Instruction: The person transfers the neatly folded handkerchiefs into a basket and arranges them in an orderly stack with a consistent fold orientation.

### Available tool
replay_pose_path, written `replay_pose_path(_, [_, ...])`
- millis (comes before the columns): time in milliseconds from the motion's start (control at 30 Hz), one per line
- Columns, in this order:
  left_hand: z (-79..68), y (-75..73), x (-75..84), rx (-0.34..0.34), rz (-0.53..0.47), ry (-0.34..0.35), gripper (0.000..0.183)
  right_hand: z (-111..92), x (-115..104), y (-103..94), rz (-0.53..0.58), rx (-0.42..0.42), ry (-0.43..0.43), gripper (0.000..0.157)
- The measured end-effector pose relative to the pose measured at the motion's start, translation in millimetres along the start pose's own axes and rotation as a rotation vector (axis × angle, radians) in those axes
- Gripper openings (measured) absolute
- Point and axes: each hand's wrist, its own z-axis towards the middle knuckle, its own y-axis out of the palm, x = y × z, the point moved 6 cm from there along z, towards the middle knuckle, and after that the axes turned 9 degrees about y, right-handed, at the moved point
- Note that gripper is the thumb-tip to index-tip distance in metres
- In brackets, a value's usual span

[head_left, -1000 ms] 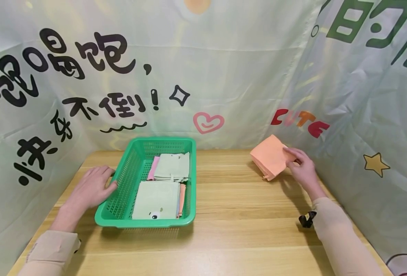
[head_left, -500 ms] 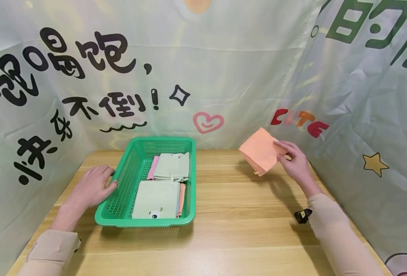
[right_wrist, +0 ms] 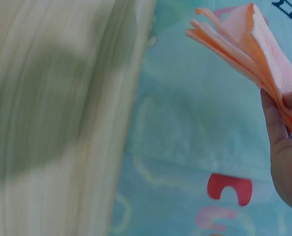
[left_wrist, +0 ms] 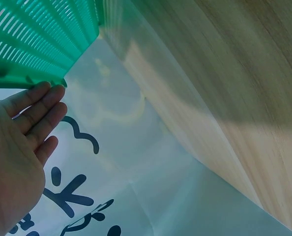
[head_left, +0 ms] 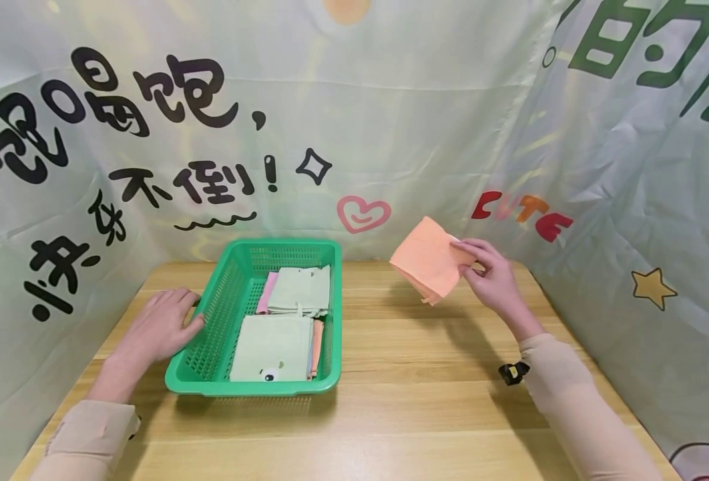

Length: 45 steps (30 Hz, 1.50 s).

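Observation:
My right hand (head_left: 493,274) pinches a folded orange towel (head_left: 428,257) at its right edge, thumb on one side and fingers on the other. The towel is held up over the table's back right part, its shadow falling on the wood; in the right wrist view its loose layers fan apart. On the left, my left hand (head_left: 161,326) rests at the side rim of a green plastic basket (head_left: 177,381), with its fingers fairly straight in the left wrist view. Inside the basket stand folded pale green cloths (head_left: 270,347), a pink cloth (head_left: 267,292) and an orange cloth (head_left: 318,346).
The wooden table (head_left: 390,414) runs back to a printed curtain (head_left: 426,133) that stands behind it and along both sides. A small black device (head_left: 513,373) sits at the right sleeve's cuff.
My right hand has carried the folded orange towel left toward the basket and slightly up. My left hand and the basket stay where they were.

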Motion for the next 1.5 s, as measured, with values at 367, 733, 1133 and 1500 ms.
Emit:
replay_pose_path(367, [0.4,0.2,0.2,-0.009,0.000,-0.005,0.043,1,-23,32.0,0.065,-0.071,-0.060,0.044])
replay_pose_path(733, [0.6,1.2,-0.8,-0.010,0.000,-0.010,0.044,7,-50,65.1,0.134,-0.132,-0.105,0.044])
replay_pose_path(1133, [0.6,-0.4,-1.8,-0.005,0.007,-0.005,0.045,16,-80,110.3,0.153,-0.225,-0.135,0.045])
replay_pose_path(1500, [0.3,2.7,-3.5,-0.021,0.014,-0.009,0.046,26,-103,154.7,0.191,-0.314,-0.222,0.050])
